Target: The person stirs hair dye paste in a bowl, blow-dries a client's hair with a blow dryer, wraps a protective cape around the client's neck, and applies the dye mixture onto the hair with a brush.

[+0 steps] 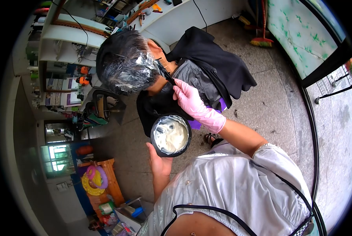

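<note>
My right hand [189,100], in a pink glove, is closed on the handle of a black comb-brush [166,71]. Its teeth are beside the neck and ear of a seated person in a black cape [219,59]. White cream streaks that person's dark hair [125,65], thickest at the back of the head. Below, my bare left hand [160,161] holds a black bowl [155,147] from underneath, with white cream [171,135] inside. The bowl is upright, close to the cape.
Shelves with a mirror [52,76] and tools line the left. A red broom [261,41] leans at the back near a glass door [302,35]. An orange wooden chair [111,179] with colored rings stands at lower left.
</note>
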Demonstrator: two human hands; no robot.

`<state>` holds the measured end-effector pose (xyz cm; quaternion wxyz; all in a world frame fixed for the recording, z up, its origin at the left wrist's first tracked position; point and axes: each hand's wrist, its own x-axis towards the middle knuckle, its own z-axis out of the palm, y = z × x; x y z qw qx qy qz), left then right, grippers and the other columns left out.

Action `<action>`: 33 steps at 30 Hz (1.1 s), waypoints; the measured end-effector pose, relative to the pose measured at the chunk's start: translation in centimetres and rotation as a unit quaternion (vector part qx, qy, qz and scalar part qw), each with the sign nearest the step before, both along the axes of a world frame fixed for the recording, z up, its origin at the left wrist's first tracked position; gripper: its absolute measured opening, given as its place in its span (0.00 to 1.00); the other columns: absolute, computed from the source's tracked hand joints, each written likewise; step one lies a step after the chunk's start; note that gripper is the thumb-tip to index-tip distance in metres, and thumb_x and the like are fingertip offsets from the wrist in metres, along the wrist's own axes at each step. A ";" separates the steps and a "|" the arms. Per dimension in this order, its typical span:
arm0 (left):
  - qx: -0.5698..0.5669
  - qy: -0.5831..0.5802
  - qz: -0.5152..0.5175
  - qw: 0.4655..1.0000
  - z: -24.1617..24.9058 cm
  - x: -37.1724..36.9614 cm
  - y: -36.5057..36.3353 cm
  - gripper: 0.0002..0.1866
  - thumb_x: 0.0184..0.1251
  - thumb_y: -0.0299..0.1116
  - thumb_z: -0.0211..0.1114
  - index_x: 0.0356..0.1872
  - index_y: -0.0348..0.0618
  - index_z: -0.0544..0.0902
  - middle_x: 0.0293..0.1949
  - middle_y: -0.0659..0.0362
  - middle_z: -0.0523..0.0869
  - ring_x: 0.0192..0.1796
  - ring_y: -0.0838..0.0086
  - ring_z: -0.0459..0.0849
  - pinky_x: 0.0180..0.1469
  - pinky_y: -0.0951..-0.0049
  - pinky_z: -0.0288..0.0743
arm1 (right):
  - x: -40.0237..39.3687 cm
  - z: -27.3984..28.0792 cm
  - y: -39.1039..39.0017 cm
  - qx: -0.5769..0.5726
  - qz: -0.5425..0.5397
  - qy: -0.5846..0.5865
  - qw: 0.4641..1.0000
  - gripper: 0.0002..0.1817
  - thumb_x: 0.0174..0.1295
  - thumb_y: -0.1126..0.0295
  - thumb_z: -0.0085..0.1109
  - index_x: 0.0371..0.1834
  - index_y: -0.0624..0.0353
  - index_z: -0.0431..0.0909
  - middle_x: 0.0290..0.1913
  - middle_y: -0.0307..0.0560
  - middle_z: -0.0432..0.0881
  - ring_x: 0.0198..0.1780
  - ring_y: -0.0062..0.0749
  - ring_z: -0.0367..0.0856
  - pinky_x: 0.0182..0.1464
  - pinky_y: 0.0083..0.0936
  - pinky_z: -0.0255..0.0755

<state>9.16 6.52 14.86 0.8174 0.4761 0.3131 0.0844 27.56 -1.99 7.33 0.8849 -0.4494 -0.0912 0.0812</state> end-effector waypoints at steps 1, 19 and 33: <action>0.000 0.002 0.001 1.000 0.0 0.0 0.0 0.34 0.67 0.59 0.42 0.63 0.43 0.63 0.62 0.56 0.68 0.63 0.64 0.68 0.63 0.61 0.63 | 0.0 0.2 -0.2 0.023 -0.004 0.016 1.000 0.19 0.67 0.68 0.48 0.60 0.57 0.66 0.22 0.30 0.71 0.17 0.11 0.59 0.20 0.09 0.55; -0.021 -0.017 0.010 1.000 0.3 -0.1 0.0 0.33 0.69 0.58 0.40 0.63 0.42 0.63 0.62 0.55 0.69 0.62 0.64 0.69 0.61 0.61 0.66 | 2.0 3.7 -1.8 -0.050 -0.027 -0.052 0.997 0.16 0.66 0.73 0.46 0.56 0.63 0.70 0.24 0.32 0.70 0.23 0.13 0.65 0.27 0.13 0.64; -0.013 -0.016 0.018 1.000 0.0 -0.6 0.3 0.33 0.68 0.59 0.39 0.63 0.42 0.62 0.62 0.55 0.68 0.63 0.63 0.68 0.63 0.60 0.63 | 3.6 4.4 -1.5 -0.048 -0.096 -0.201 0.974 0.21 0.65 0.78 0.44 0.62 0.60 0.65 0.31 0.29 0.71 0.28 0.12 0.64 0.33 0.09 0.63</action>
